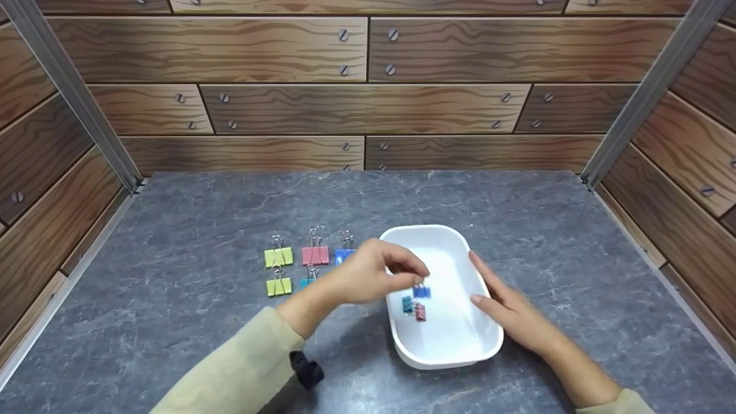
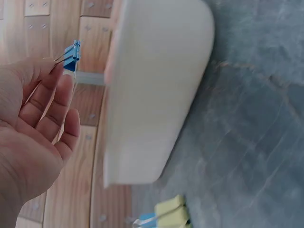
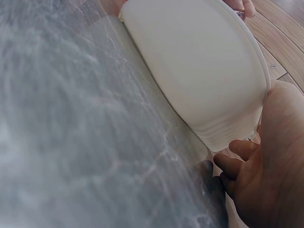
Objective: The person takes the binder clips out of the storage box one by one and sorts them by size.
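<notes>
Risk judged: blue clip (image 1: 421,291), pinched by wire handles in left hand (image 1: 368,273) above white tray (image 1: 402,345), could be dropped on tray rim and bounced onto table if released off-centre. Tray steadied along far side by right hand (image 1: 506,305), fingers held straight. Clip small, blue-bodied, silver-handled. Teal clip (image 1: 407,304) and pink clip (image 1: 420,312) seen inside tray.

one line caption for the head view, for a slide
Left hand pinches a small blue binder clip over a white oval plastic dish; right hand steadies its rim.
</notes>
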`<state>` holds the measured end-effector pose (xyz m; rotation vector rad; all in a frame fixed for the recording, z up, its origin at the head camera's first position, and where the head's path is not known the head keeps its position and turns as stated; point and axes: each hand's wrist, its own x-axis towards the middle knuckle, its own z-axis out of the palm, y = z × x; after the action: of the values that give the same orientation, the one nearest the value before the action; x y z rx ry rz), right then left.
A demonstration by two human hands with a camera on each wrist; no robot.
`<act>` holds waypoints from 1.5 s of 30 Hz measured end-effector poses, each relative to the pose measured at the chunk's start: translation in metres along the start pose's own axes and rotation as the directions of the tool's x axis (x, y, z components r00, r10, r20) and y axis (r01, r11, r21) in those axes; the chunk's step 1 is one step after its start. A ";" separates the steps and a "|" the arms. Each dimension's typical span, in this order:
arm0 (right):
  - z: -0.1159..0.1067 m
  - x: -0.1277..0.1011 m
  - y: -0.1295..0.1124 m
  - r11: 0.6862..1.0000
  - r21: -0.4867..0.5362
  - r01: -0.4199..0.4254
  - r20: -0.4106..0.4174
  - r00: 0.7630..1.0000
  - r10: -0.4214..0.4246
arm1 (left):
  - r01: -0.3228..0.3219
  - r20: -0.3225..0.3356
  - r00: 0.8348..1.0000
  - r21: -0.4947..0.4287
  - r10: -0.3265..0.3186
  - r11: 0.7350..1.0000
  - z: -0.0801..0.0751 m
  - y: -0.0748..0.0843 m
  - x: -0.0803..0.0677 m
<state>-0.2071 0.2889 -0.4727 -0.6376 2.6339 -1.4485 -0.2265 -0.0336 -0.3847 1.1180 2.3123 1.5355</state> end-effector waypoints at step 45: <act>0.000 -0.001 0.000 1.000 0.000 -0.017 0.005 1.000 0.017 | 0.256 -0.032 0.967 0.054 -0.254 0.965 -0.025 -0.072 -0.089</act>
<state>-0.2063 0.2892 -0.4726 -0.6163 2.6288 -1.4405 -0.2112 -0.1246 -0.4573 0.7777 2.4187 1.4023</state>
